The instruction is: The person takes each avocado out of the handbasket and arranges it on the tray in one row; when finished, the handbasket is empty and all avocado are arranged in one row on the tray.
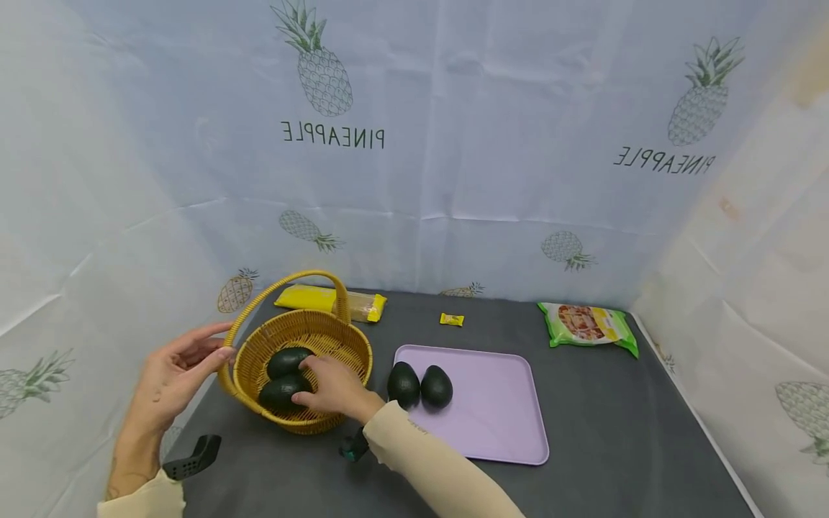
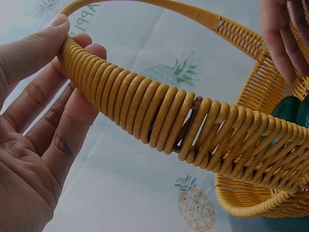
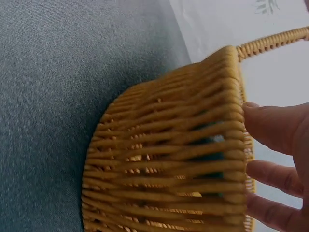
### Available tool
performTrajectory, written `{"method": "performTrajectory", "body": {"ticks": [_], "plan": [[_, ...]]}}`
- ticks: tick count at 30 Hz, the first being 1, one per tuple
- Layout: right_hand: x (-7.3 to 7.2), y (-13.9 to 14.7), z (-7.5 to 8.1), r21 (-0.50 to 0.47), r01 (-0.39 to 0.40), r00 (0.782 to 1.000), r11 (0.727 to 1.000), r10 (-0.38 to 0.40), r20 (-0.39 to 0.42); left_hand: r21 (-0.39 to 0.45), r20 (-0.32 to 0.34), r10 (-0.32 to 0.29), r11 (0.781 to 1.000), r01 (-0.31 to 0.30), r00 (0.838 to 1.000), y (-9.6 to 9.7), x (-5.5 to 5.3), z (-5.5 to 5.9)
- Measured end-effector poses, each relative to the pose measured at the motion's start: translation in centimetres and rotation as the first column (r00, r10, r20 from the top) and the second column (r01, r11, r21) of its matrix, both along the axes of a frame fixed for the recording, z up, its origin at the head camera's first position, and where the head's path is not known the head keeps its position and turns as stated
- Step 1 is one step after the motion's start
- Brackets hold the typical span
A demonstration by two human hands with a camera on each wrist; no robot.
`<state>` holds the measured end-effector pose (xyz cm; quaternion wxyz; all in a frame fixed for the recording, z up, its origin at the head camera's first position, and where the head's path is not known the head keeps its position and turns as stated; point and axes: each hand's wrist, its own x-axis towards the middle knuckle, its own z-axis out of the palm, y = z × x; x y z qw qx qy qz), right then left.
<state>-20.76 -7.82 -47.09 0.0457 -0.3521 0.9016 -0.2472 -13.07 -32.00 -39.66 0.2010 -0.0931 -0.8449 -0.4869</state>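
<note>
A yellow woven basket point(image 1: 304, 426) stands at the left of the table. My left hand point(image 1: 171, 374) holds its arched handle point(image 2: 120, 92) from the left side, thumb on one face and fingers behind. Inside the basket lie two dark green avocados point(image 1: 282, 393). My right hand point(image 1: 338, 388) reaches over the basket's near right side, thumb and fingers spread around the nearer avocado; in the left wrist view its fingers point(image 2: 280, 43) hang above the fruit. In the right wrist view the basket wall hides most of the contents. Two more avocados point(image 1: 437, 387) sit on the lilac tray point(image 1: 495, 424).
Behind the basket lies a yellow packet point(image 1: 304, 297) with a clear part. A small yellow wrapped piece point(image 1: 451, 319) lies at the back middle, and a green-and-white food packet point(image 1: 588, 326) at the back right. Patterned cloth point(image 1: 466, 158) walls surround the grey table point(image 1: 615, 432).
</note>
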Motion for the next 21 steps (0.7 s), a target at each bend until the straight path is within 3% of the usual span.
{"method": "performTrajectory", "body": {"ticks": [4, 15, 21], "plan": [[0.1, -0.5, -0.4, 0.052, -0.012, 1.0, 0.999, 0.011, 0.003, -0.008, 0.012, 0.01, 1.0, -0.01, 1.0, 0.1, 0.0, 0.0], [-0.2, -1.6, -1.0, 0.086, -0.049, 0.998, 0.995, 0.047, 0.031, -0.004, 0.022, 0.015, 1.0, -0.015, 1.0, 0.1, 0.0, 0.0], [-0.1, -1.9, -0.9, 0.091, -0.064, 0.994, 0.994, 0.056, 0.089, 0.004, 0.028, 0.008, 1.0, -0.008, 1.0, 0.1, -0.1, 0.0]]}}
